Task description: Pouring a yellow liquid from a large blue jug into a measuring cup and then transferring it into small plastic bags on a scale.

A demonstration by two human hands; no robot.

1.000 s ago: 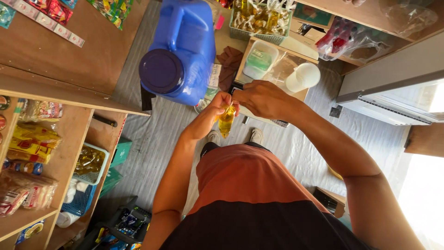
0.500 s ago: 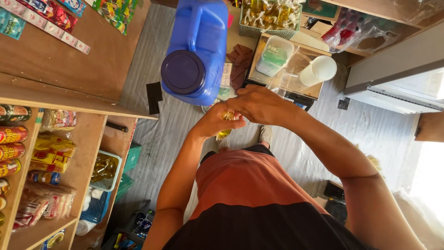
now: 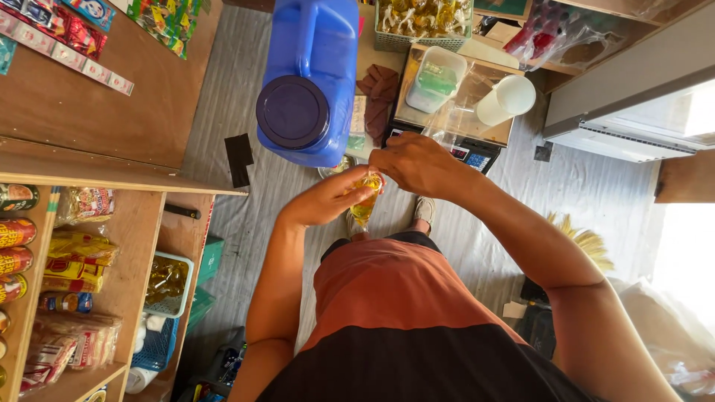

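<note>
The left hand [image 3: 328, 201] and the right hand [image 3: 421, 164] are meeting over a small clear bag of yellow oil [image 3: 365, 199], and both are grasping it. The left fingers [image 3: 356, 187] are curling around the bag's side, while the right fingers [image 3: 381, 159] are pinching its gathered top, so the bag is hanging between the two sets of fingers, touching both.

Just beyond the fingers, a big blue jug [image 3: 309, 74] with a dark round cap [image 3: 292, 112] is lying on the desk [image 3: 376, 52], its cap pointing toward the hands. A brown cloth [image 3: 380, 85] is lying just beside the jug. Past the right fingers, a weighing scale [image 3: 465, 152] is carrying a clear tub [image 3: 436, 78] with something green inside, a white cup [image 3: 506, 99] lying on its side, and loose clear plastic bags [image 3: 454, 119] that are reaching close to the knuckles. Farther off, a basket [image 3: 424, 22] is holding more small filled bags.

Well away from the left fingers, wooden shelves [image 3: 112, 246] are holding cans [image 3: 16, 231], yellow packets [image 3: 74, 260] and a pale basket of bottles [image 3: 167, 279]. Below the fingers, the person's orange and black shirt [image 3: 395, 313] is filling the lower view, and a foot [image 3: 426, 211] is showing on the grey floor [image 3: 246, 246].
</note>
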